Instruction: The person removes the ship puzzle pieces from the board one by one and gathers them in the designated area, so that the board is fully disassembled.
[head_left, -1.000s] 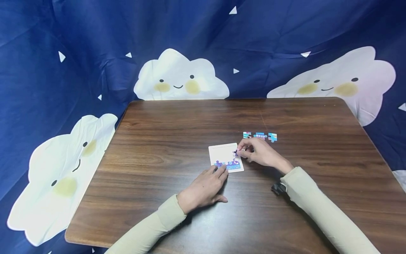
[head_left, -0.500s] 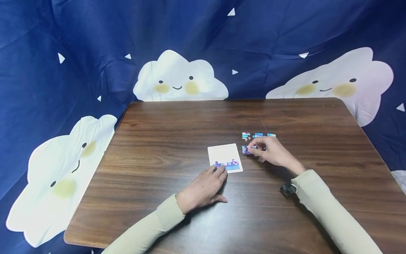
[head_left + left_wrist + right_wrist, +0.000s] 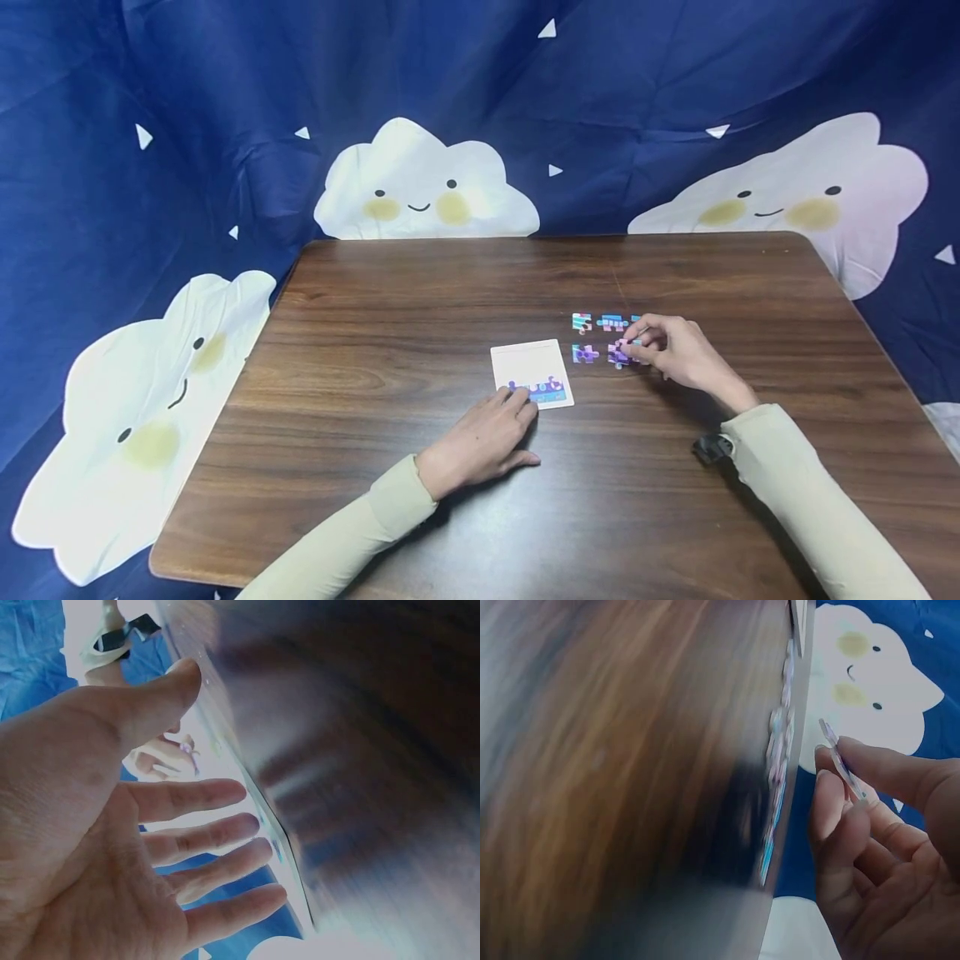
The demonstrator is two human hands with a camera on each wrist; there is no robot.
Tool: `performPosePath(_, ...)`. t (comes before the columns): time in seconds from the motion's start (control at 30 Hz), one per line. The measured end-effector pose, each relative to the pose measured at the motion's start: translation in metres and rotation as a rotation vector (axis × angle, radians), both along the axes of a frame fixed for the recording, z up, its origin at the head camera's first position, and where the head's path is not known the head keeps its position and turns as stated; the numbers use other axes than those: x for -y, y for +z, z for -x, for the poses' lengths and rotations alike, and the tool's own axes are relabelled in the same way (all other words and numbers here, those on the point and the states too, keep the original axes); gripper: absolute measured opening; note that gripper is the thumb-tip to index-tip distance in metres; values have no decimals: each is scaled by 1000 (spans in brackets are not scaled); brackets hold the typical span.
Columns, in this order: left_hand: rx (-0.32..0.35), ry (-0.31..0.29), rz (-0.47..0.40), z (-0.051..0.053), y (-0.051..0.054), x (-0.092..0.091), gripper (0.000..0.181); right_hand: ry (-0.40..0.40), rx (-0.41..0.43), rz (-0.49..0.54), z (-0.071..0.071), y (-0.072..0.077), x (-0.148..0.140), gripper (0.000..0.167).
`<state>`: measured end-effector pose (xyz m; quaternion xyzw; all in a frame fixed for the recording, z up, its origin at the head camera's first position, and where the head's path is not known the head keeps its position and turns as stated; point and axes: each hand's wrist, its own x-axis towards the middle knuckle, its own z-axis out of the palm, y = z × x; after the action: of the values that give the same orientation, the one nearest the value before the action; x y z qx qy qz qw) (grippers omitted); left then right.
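My left hand (image 3: 480,437) rests with straight fingers on the near edge of a white puzzle tray (image 3: 525,360). Along the tray's lower side lies a strip of joined purple and blue pieces (image 3: 551,390), partly covered by the fingertips. To the right of the tray, my right hand (image 3: 678,350) pinches a small jigsaw piece (image 3: 844,766) between thumb and forefinger, raised off the table in the right wrist view. Under those fingertips lies a purple jigsaw piece (image 3: 617,357). Another purple piece (image 3: 585,354) lies between it and the tray.
Behind the purple pieces sit a striped piece (image 3: 582,322) and a blue piece (image 3: 612,322). A further blue piece (image 3: 636,317) is mostly hidden by the right hand. Everything lies on a brown wooden table (image 3: 390,333), with a blue cloud-print curtain (image 3: 600,75) behind it.
My right hand has moved rightward from over the tray to above the loose pieces, still pinching a piece. The purple piece beside the tray has come into full view. My left hand stays nearly still.
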<state>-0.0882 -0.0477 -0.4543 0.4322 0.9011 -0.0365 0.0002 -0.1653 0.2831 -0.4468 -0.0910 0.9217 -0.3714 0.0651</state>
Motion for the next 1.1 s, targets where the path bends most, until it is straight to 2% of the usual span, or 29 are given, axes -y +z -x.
performPosePath(0.23, 4, -10, -11, 4, 1, -1, 60, -40, -16, -41, 0, -3, -18, 16)
performPosePath(0.47, 28, 10, -23, 6, 2, -1, 60, -59, -19, -94, 1, -4, -25, 14)
performPosePath(0.73, 27, 6, -17, 5, 1, -1, 60, -55, 35, -113, -3, -8, -30, 13)
performPosePath(0.97, 20, 7, -20, 3, 0, -1, 60, -36, -33, -139, -2, -12, -31, 10)
performPosePath(1.1, 25, 10, -21, 2, -2, 1, 64, -29, -29, -145, -1, -12, -31, 11)
